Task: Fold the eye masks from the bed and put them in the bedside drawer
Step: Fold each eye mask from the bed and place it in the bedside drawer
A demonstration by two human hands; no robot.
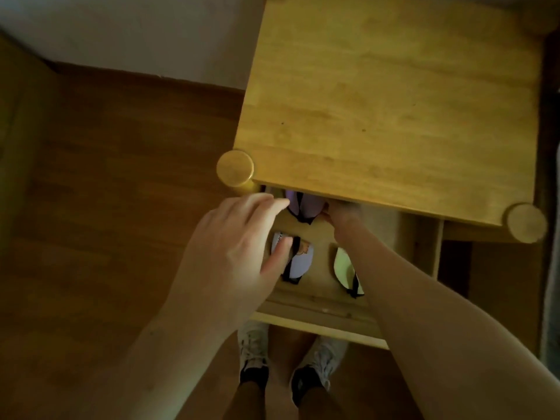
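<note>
With my left hand (239,241) spread flat and my right hand (342,215) pinching the folded purple eye mask (303,204) between them, I should tuck it flat into the drawer (318,310).

A wooden floor (106,177), a pale wall (136,34), and what look like grey sneakers (253,350) below.

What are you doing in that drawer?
A person is putting folded eye masks into the open wooden bedside drawer. Both hands reach to the back of it, where the left hand and the right hand are settling a folded purple eye mask with a black strap under the yellow wooden table top. Two more already lie nearer the front: a white printed eye mask and a pale green eye mask.
</note>
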